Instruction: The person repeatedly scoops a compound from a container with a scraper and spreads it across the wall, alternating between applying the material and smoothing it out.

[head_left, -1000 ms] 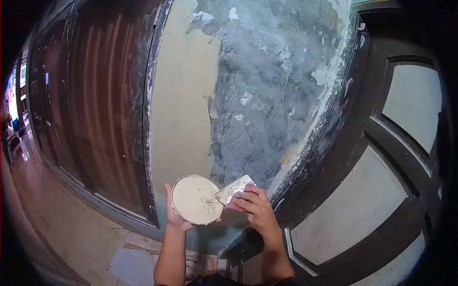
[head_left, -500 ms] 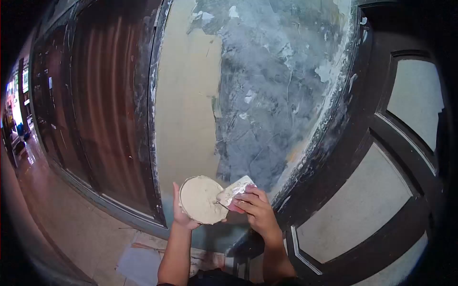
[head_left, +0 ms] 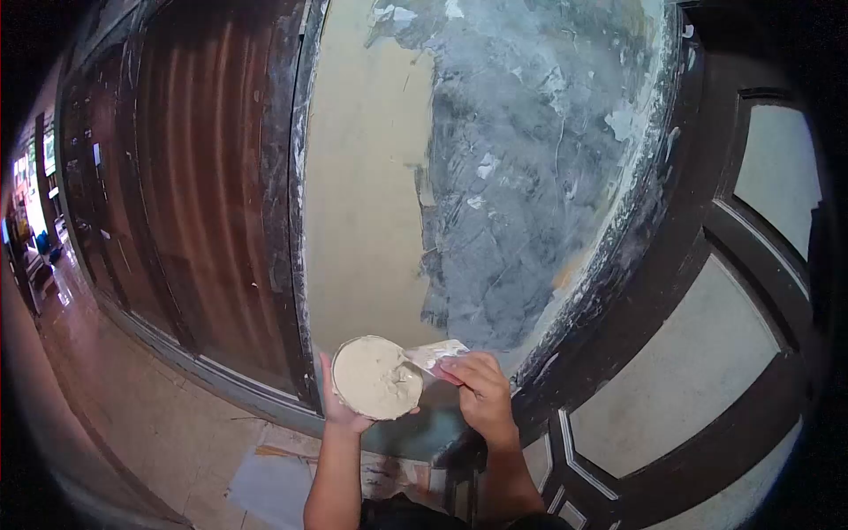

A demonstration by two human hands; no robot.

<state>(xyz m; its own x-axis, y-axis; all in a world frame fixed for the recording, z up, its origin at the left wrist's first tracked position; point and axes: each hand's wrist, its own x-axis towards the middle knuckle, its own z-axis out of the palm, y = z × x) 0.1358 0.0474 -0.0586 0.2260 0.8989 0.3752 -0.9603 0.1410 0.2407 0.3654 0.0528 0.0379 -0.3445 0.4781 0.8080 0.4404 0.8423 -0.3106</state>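
Note:
My left hand [head_left: 339, 408] is wrapped round the side and underside of a round bowl of cream-coloured putty [head_left: 371, 375]. A scooped hollow shows at the putty's right side. In my right hand [head_left: 482, 389] is a putty knife [head_left: 435, 353], pinched between thumb and fingers, its pale blade smeared with putty. The blade's left end reaches the bowl's upper right rim; whether it touches cannot be made out. Behind both hands stands the wall, with a smooth cream coated strip [head_left: 367, 203] on the left and bare, patchy grey plaster [head_left: 512, 194] on the right.
A dark wooden frame with a brown ribbed panel [head_left: 208, 194] borders the wall on the left. On the right is a dark door [head_left: 645, 353] with pale panels. A white sheet [head_left: 269, 486] lies on the tiled floor [head_left: 168, 424] below.
The putty knife has come up out of the putty to the bowl's rim and turned flatter, leaving a hollow. My view has shifted slightly left, so the wall appears further right.

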